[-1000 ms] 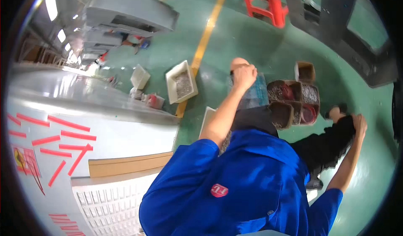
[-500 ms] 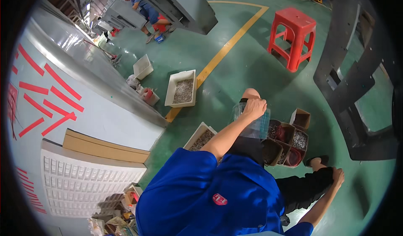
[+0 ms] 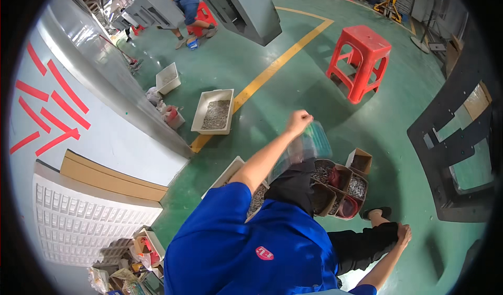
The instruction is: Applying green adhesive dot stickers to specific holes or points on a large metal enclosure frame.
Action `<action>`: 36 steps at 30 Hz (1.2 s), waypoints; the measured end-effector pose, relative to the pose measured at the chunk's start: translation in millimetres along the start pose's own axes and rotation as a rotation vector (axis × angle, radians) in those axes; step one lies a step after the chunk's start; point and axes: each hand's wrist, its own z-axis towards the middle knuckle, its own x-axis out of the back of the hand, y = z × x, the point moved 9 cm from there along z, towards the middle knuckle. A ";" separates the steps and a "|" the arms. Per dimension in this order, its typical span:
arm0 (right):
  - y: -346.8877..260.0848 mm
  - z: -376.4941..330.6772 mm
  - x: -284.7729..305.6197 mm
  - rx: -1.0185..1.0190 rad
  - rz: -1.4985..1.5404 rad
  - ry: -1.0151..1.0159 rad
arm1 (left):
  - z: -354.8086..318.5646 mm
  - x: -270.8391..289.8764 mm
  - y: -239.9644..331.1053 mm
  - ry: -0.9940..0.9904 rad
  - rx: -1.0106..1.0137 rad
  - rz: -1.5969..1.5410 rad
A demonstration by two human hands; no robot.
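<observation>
My left hand [image 3: 299, 121] is closed, its fingers pinching the upper edge of a clear plastic box [image 3: 317, 140] that looks greenish inside. The box sits over my thigh and is smeared by motion, so whether its lid is raised is unclear. My right hand [image 3: 404, 236] is curled round the knee of my black trousers [image 3: 361, 245]. Just right of the plastic box, a cluster of cardboard boxes [image 3: 359, 162] stands on the floor. Small metal parts [image 3: 357, 186] fill some of them, and red containers [image 3: 347, 207] sit among them.
White bins of small parts [image 3: 230, 111] stand to the left, one partly behind my left arm. A red stool [image 3: 361, 59] is ahead, a dark metal frame [image 3: 456, 148] at the right. A seated person [image 3: 183, 4] works far left. White panels [image 3: 89, 211] lean nearby.
My left hand has moved up and left, with its fingers at the plastic box's upper edge. The right hand stays on my knee. The view has shifted slightly.
</observation>
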 end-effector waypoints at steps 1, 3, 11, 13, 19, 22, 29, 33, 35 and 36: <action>1.6 -3.9 1.8 0.002 0.043 0.010 | 13.0 17.7 4.5 0.077 -0.004 0.094; -1.9 -8.5 3.9 0.029 0.143 0.032 | 43.1 60.0 -5.0 0.167 0.047 -0.079; 13.1 2.2 -10.2 -0.040 0.071 0.097 | 151.2 220.3 42.2 0.579 0.002 -0.028; 11.2 -1.8 -9.0 -0.060 0.077 -0.039 | 160.1 220.9 51.8 0.540 0.010 -0.099; 4.9 -4.6 -2.6 -0.043 0.071 0.020 | 170.8 201.9 82.6 0.393 -0.167 -0.170; 9.9 -5.0 -4.0 -0.041 0.052 0.029 | 156.9 189.3 81.6 0.434 -0.162 -0.134; 4.8 1.6 -5.9 -0.009 0.048 -0.003 | 141.6 158.8 98.1 0.411 -0.245 -0.076; 30.8 -1.8 -12.9 -0.066 0.038 0.101 | 116.4 89.0 150.8 0.155 -0.171 -0.182; 15.7 1.7 -6.6 -0.026 0.067 0.112 | 119.5 94.9 146.9 0.175 -0.238 -0.196; 8.7 0.4 -5.5 -0.005 0.087 0.105 | 120.3 92.4 146.5 0.166 -0.254 -0.176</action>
